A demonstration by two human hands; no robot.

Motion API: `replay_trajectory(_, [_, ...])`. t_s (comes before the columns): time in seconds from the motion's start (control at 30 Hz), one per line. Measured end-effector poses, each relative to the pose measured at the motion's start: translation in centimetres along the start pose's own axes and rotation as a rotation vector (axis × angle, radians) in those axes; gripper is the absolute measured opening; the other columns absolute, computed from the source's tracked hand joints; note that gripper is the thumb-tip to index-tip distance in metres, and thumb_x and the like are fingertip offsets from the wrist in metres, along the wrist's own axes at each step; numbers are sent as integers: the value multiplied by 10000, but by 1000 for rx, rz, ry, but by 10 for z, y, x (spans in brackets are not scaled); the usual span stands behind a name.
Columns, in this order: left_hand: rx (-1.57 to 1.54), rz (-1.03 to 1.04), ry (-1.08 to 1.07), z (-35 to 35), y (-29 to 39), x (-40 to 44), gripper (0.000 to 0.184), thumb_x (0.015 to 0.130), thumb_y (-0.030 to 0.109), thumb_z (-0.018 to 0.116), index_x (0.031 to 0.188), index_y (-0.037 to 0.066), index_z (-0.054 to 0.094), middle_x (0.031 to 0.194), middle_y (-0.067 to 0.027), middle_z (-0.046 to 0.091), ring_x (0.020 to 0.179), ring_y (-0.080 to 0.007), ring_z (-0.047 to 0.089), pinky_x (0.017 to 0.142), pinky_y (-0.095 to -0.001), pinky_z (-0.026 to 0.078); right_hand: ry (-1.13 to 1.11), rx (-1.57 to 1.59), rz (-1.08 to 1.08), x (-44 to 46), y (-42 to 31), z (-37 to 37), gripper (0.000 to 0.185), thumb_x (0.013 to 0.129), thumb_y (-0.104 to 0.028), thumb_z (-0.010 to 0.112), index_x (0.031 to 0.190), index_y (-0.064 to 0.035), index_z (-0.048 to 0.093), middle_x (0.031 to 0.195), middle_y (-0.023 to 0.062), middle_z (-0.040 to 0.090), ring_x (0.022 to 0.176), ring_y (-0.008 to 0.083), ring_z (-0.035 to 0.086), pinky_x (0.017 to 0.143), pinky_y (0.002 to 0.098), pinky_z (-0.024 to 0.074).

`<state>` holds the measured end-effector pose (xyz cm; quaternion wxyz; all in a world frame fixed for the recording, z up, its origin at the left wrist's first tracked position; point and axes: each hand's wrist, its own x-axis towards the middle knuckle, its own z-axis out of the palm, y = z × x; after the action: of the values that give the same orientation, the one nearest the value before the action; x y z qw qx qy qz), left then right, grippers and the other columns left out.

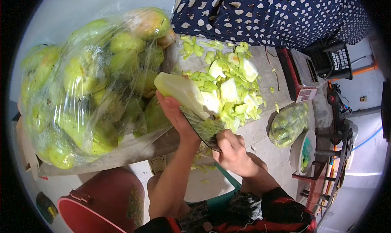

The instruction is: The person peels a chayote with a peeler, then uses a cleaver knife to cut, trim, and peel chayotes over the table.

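My left hand (176,115) is wrapped round a large peeled fruit (178,90), pale green-white with flat-cut sides, possibly a green papaya or mango. In my right hand (233,150) is the handle of a knife (203,127), its broad blade wet and stuck with green bits. The blade lies close against the lower side of the fruit; whether it is cutting in, I cannot tell. Just beyond, a heap of green peel (244,105) covers part of the table, with several peeled pale pieces (229,90) among it.
A big clear plastic bag (89,86) of unpeeled green fruit fills the table's left. A red scale (300,76) stands on the right. On the floor are a red bin (104,196), a filled bag (289,125) and a white basin (298,149). Dark patterned cloth (264,17) hangs opposite.
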<state>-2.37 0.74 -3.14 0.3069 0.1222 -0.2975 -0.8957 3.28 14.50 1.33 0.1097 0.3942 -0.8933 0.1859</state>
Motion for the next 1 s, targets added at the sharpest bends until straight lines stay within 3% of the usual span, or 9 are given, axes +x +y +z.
replay_trajectory(0.23, [104, 80, 27, 6, 5, -2, 621, 988, 526, 387, 1318, 6, 308, 1222, -171, 505, 1068, -224, 528, 956, -361, 406, 14, 19, 23, 4, -3, 1, 366, 629, -52, 682, 961, -28, 529, 842, 111, 495, 678, 270, 591, 567, 368, 495])
replay_trajectory(0.33, [64, -1, -67, 2, 1, 0, 614, 989, 519, 392, 1317, 6, 314, 1212, -163, 516, 1068, -222, 527, 959, -355, 403, -2, 17, 57, 4, -2, 3, 360, 641, -51, 682, 965, -23, 526, 842, 116, 496, 669, 279, 588, 561, 374, 497])
replay_trajectory(0.4, [99, 103, 35, 16, 5, -7, 604, 990, 516, 394, 1307, 7, 328, 1189, -155, 530, 1057, -214, 529, 957, -348, 402, -1, 31, 63, 5, -2, 3, 357, 647, -54, 682, 966, -23, 524, 843, 118, 496, 667, 285, 587, 557, 380, 496])
replay_trajectory(0.53, [19, 39, 26, 3, -4, -2, 593, 992, 516, 387, 1295, 8, 340, 1170, -152, 538, 1041, -210, 534, 944, -345, 411, 4, 58, 78, 6, -3, 3, 352, 660, -51, 681, 973, -26, 521, 844, 121, 498, 662, 299, 585, 553, 400, 497])
replay_trajectory(0.63, [61, -6, -141, -5, -6, -1, 583, 1001, 482, 357, 1381, 39, 344, 1314, -177, 500, 1149, -293, 531, 1003, -423, 421, 17, 59, 98, 6, -2, 6, 345, 665, -42, 680, 969, -27, 517, 846, 130, 500, 657, 315, 585, 553, 408, 499])
replay_trajectory(0.7, [141, 163, -70, 13, 2, -11, 586, 999, 484, 366, 1399, 57, 335, 1313, -181, 502, 1149, -292, 535, 996, -423, 428, 22, 82, 107, 6, -1, 7, 341, 668, -38, 679, 966, -27, 513, 845, 136, 500, 647, 325, 583, 549, 412, 500])
replay_trajectory(0.8, [141, 29, -152, -9, -8, -2, 588, 992, 493, 386, 1413, 88, 329, 1293, -180, 519, 1126, -283, 549, 972, -418, 451, 25, 93, 122, 7, 0, 7, 342, 676, -8, 681, 974, -10, 514, 832, 142, 521, 656, 339, 580, 543, 412, 478])
replay_trajectory(0.9, [-30, 18, 12, 7, -12, -12, 591, 988, 496, 392, 1414, 92, 327, 1266, -175, 540, 1110, -273, 558, 951, -413, 466, 20, 101, 133, 8, 2, 9, 356, 676, 18, 685, 990, 5, 517, 822, 142, 541, 680, 343, 579, 547, 411, 458])
replay_trajectory(1.0, [98, 96, -91, 11, -2, -10, 619, 984, 511, 395, 1421, 82, 310, 1255, -170, 551, 1096, -261, 566, 937, -412, 473, 14, 109, 151, 9, -1, 7, 366, 674, 17, 686, 997, 5, 515, 829, 144, 537, 685, 345, 578, 555, 416, 461])
